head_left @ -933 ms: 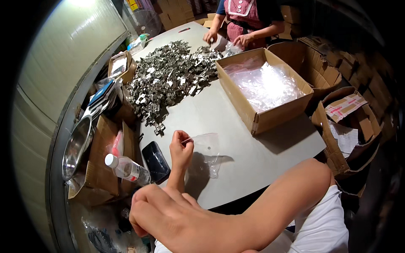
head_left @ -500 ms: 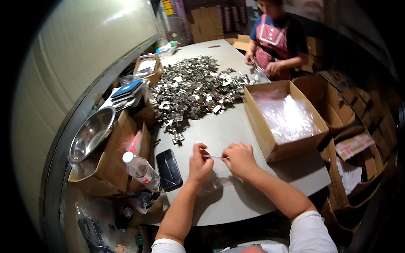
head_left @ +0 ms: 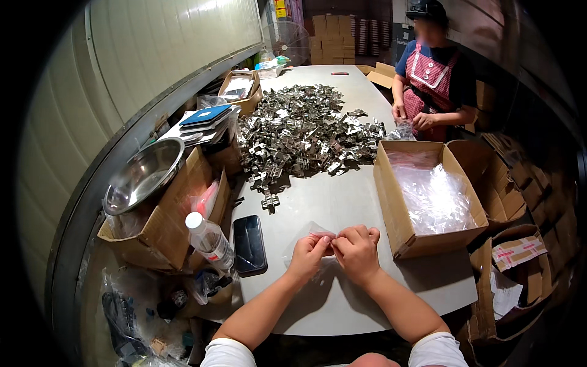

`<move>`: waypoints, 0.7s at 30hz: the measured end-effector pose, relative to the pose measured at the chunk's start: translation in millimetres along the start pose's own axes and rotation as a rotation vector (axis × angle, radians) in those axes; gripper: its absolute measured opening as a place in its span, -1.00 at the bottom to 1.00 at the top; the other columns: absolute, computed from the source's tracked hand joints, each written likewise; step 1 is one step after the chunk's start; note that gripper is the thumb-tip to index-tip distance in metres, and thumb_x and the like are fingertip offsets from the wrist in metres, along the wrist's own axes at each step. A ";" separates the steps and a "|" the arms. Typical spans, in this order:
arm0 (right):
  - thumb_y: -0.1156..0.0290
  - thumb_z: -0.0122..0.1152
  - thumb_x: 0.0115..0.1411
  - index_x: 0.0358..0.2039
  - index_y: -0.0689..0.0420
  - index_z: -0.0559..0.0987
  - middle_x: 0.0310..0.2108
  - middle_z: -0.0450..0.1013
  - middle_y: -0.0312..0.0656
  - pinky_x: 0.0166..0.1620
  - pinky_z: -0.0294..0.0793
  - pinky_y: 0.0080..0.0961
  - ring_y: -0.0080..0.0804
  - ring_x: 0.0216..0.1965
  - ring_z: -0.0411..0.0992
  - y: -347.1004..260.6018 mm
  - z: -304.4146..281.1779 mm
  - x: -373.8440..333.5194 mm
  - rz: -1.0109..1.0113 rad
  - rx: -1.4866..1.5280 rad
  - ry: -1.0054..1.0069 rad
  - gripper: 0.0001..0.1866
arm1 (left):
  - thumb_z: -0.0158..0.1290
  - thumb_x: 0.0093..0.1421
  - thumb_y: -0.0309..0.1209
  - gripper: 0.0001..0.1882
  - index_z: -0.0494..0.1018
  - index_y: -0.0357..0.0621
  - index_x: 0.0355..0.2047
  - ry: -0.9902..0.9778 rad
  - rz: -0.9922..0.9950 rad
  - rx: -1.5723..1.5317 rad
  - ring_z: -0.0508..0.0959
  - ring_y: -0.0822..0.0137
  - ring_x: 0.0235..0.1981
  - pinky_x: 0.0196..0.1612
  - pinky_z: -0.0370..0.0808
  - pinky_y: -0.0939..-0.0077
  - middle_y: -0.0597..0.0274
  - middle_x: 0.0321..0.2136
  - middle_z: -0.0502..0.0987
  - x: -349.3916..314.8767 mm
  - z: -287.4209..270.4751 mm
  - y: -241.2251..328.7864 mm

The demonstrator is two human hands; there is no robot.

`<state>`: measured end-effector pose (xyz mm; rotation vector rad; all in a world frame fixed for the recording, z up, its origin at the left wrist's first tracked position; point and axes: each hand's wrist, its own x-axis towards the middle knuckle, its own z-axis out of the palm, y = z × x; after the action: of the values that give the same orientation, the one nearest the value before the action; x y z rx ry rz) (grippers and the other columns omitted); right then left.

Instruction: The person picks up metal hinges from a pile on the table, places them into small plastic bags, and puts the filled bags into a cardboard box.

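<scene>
Between left hand and right hand, close together, pinched a thin clear bag by its edge. Could not tell its long way. Found a box of clear plastic right, nearer the right hand; saw shiny metal bits past both.

The held bag is thin, clear, smooth plastic, and the bags heaped in the matt brown cardboard box are glossy film with a bright glare. The heaped pieces look like shiny silvery metal, the basin polished metal. The tabletop is smooth and pale with a dull sheen; the phone has a glossy black face, the bottle transparent plastic walls. The checked apron is cloth.
</scene>
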<state>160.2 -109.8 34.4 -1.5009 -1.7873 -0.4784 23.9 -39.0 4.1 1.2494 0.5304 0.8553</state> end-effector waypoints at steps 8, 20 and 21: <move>0.36 0.31 -0.08 -0.45 0.01 0.60 -0.31 0.45 -0.43 -0.10 0.08 -0.26 -0.44 -0.15 0.34 -5.0 -2.5 1.9 0.171 0.151 -0.013 -0.87 | 0.08 0.21 -0.46 -0.85 0.55 -0.34 -0.35 0.045 -0.082 0.145 0.53 0.50 -0.43 -0.32 0.48 0.64 0.24 -0.44 0.59 1.3 -6.3 11.5; 0.43 0.18 0.07 -0.47 0.05 0.60 -0.33 0.50 -0.38 -0.11 0.06 -0.26 -0.41 -0.19 0.39 14.6 5.1 -1.4 0.261 0.248 -0.169 -0.95 | 0.15 0.10 -0.44 -0.82 0.47 -0.31 -0.55 0.019 0.358 0.795 0.44 0.26 -0.67 -0.55 0.38 0.46 0.04 -0.64 0.48 2.4 -6.5 14.8; 0.44 0.18 0.06 -0.48 0.05 0.59 -0.34 0.49 -0.37 -0.12 0.07 -0.26 -0.40 -0.21 0.39 17.0 4.6 -1.0 0.246 0.168 -0.135 -0.96 | 0.15 0.10 -0.44 -0.82 0.47 -0.31 -0.55 0.019 0.353 0.793 0.44 0.26 -0.67 -0.55 0.38 0.46 0.04 -0.64 0.48 0.2 -5.2 13.6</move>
<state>175.1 -103.1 27.6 -1.6370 -1.6673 -0.1048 16.4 -34.6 15.8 2.1055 0.7101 0.9863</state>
